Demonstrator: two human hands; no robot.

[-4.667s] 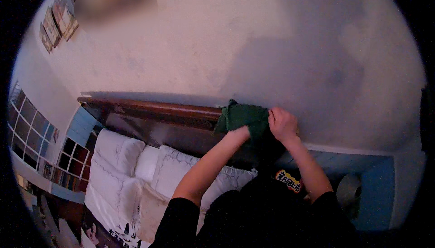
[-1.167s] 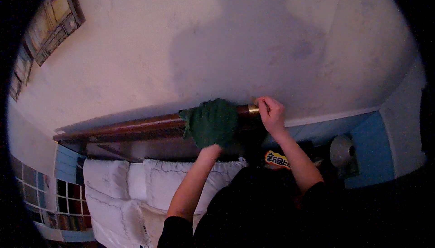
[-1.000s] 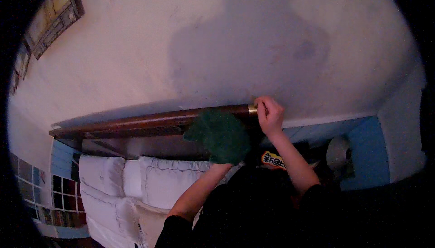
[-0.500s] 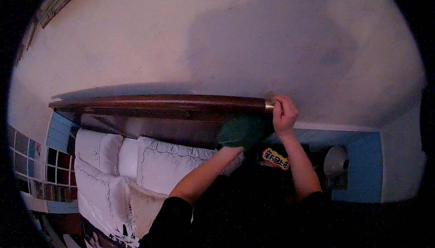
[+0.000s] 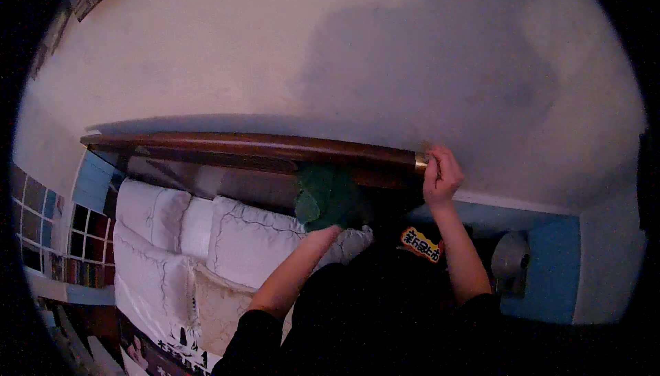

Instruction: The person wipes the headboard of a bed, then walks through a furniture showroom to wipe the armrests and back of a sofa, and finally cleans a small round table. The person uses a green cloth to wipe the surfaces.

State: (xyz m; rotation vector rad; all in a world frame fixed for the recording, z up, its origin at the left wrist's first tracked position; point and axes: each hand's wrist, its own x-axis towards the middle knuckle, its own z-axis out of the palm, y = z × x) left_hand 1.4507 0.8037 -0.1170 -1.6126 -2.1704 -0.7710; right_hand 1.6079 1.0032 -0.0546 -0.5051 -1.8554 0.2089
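A long dark brown wooden headboard with a polished top rail stretches along the wall. At the rail's right end, by a gold-coloured cap, my right hand is closed with its fingers curled against the edge. A bunched green cloth lies against the headboard's front, just under the rail. It covers my left hand nearly to the wrist, so those fingers are hidden; the cloth moves along with the hand.
Below the headboard stand white pillows with dark branch patterns, beside a beige fringed cushion. A grey rounded object sits right of my right forearm, before a blue panel. A yellow-edged sign shows between my arms.
My left hand and the green cloth have slid left along the headboard's front. My right hand stays at the rail's right end. The whole view has shifted slightly.
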